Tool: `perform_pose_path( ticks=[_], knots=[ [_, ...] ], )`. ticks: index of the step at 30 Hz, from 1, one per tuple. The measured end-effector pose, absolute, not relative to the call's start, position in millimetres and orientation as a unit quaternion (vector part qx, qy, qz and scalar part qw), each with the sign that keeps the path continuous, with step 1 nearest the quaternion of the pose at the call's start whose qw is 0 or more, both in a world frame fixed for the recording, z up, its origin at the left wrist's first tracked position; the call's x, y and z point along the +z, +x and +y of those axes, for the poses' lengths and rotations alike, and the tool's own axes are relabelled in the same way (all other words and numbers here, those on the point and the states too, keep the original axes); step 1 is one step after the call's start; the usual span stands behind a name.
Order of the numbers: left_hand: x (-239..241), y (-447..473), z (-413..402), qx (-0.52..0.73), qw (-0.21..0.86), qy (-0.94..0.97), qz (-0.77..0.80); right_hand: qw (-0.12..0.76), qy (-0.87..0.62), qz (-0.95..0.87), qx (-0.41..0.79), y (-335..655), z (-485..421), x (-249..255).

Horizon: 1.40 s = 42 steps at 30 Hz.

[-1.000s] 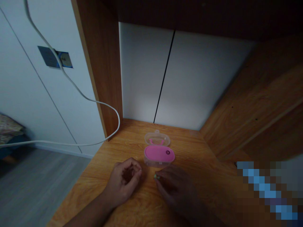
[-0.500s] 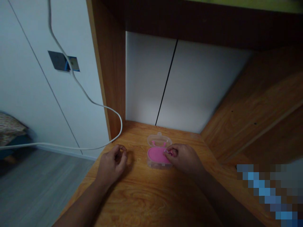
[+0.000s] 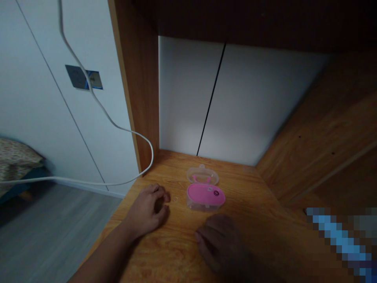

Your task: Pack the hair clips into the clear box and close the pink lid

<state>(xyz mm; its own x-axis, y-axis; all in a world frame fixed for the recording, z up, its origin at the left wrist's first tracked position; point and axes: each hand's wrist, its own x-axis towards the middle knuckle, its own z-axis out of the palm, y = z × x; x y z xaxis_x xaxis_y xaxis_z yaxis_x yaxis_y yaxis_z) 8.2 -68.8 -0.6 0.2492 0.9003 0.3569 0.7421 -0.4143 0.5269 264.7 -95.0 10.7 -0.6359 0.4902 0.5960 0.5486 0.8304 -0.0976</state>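
A small oval case of clear plastic [image 3: 203,205] stands on the wooden surface, its transparent lid [image 3: 203,175] tipped back behind it. A pink panel [image 3: 198,192] fills its top. On the panel lie a pale ring-shaped band [image 3: 209,189] and a dark one [image 3: 216,193]. Left of the case, a thin pale ring-like band [image 3: 176,199] rests on the wood. My left hand [image 3: 150,208] is just beside that band, fingers curled but apart from the thumb, holding nothing. In front of the case is my right hand [image 3: 219,241], dim and blurred; what its fingers hold, if anything, is unclear.
A white cable [image 3: 118,126] hangs past a wall socket [image 3: 78,77] and loops near the surface's left edge. Wooden side panels [image 3: 144,86] and a white back panel [image 3: 188,94] enclose the space. A patterned cloth [image 3: 17,157] lies at far left.
My right hand has left the pink panel and drawn back toward me, uncovering the dark and pale bands there. My left hand has moved right, closer to the loose band.
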Motion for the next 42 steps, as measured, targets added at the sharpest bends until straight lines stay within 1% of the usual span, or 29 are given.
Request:
perform_pose_path(
  ticks=[2,5,8,10,17,23,32,42],
  knots=[
    [0.4,5.1,-69.2,0.298,0.129,0.786,0.527,0.295,-0.277,-0.915,-0.003,263.5,-98.3,-2.0],
    [1.4,-1.9,-68.5,0.283,0.129,0.791,0.527,0.228,-0.249,-0.940,0.046,264.7,-97.0,-9.8],
    [1.7,-7.4,-67.2,0.274,0.131,0.795,0.525,0.174,-0.212,-0.959,0.073,265.9,-93.8,-9.5],
    [1.9,-8.6,-66.5,0.268,0.134,0.798,0.522,0.159,-0.206,-0.962,0.080,266.2,-92.5,-9.5],
    [3.5,-6.1,-68.9,0.245,0.135,0.808,0.519,0.152,-0.213,-0.961,0.090,270.2,-91.9,-14.4],
    [0.3,-1.9,-69.4,0.254,0.117,0.800,0.531,0.158,-0.231,-0.955,0.096,273.9,-90.7,-10.8],
    [-3.4,-0.4,-67.0,0.260,0.123,0.793,0.536,0.163,-0.234,-0.953,0.101,272.0,-89.2,-7.9],
    [0.3,0.4,-70.5,0.276,0.174,0.779,0.535,0.162,-0.231,-0.954,0.101,273.0,-88.2,-8.2]
  ],
)
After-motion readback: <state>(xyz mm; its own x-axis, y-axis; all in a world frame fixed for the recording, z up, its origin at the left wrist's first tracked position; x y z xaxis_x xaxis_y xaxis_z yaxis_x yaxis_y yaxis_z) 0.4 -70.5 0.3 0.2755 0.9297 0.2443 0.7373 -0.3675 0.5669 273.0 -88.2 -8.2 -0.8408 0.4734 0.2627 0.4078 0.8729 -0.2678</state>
